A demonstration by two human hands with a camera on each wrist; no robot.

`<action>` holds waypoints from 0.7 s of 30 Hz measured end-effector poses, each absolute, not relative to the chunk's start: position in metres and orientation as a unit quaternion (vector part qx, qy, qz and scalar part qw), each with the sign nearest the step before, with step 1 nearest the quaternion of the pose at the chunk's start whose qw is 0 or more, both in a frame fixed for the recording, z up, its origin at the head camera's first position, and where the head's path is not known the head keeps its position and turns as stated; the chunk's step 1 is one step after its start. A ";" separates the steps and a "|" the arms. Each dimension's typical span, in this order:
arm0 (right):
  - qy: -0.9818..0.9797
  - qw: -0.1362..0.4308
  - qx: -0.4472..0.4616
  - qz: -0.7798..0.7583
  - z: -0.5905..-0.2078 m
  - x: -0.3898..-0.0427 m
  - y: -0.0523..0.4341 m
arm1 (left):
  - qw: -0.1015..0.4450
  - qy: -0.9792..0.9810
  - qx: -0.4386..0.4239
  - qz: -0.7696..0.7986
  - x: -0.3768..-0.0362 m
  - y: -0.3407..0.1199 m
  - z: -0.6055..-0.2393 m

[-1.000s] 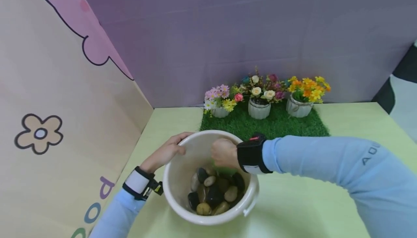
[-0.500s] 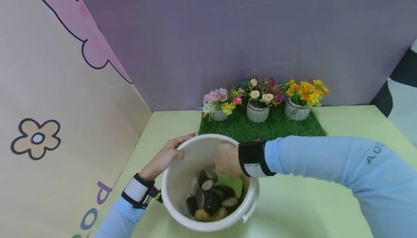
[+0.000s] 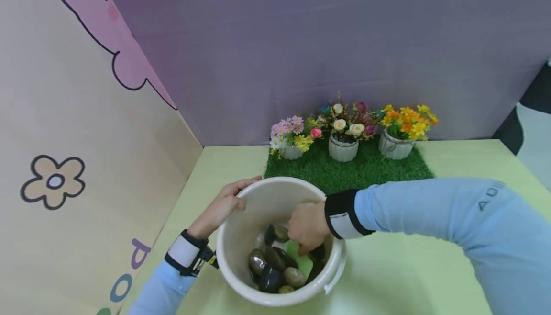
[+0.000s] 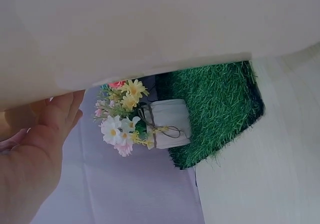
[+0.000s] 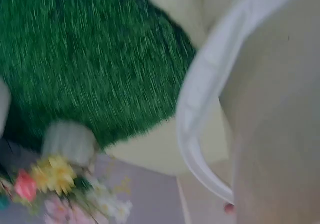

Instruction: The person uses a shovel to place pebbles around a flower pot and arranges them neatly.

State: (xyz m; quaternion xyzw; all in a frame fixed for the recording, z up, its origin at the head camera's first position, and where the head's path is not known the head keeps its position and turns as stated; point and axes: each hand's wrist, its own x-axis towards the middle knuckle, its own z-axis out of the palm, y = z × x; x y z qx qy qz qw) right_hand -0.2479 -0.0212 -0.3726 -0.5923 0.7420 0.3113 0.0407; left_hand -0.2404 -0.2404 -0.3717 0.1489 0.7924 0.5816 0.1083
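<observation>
A bucket [image 3: 241, 238] stands on the table [image 3: 430, 276], near its front edge and toward the left wall. Stones [image 3: 275, 264] lie in the bottom of the bucket. The left hand [image 3: 221, 205] rests on the bucket's rim at the far left, and the right hand [image 3: 307, 226] reaches down inside it from the right, just above the stones. Behind the bucket lies a grass mat [image 3: 366, 169] against the back wall. Three flower pots [image 3: 343, 146] stand in a row on the mat, side by side.
</observation>
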 end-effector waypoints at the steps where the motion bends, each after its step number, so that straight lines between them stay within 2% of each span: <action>1: 0.742 0.037 -0.593 0.311 -0.374 -0.248 -0.022 | 0.107 0.790 0.150 0.584 -0.241 -0.241 -0.372; 11: 0.757 0.055 -0.589 0.277 -0.377 -0.250 -0.023 | 0.091 0.800 0.165 0.570 -0.243 -0.242 -0.376; 21: 0.750 0.033 -0.609 0.255 -0.375 -0.255 -0.025 | 0.104 0.793 0.159 0.579 -0.244 -0.244 -0.376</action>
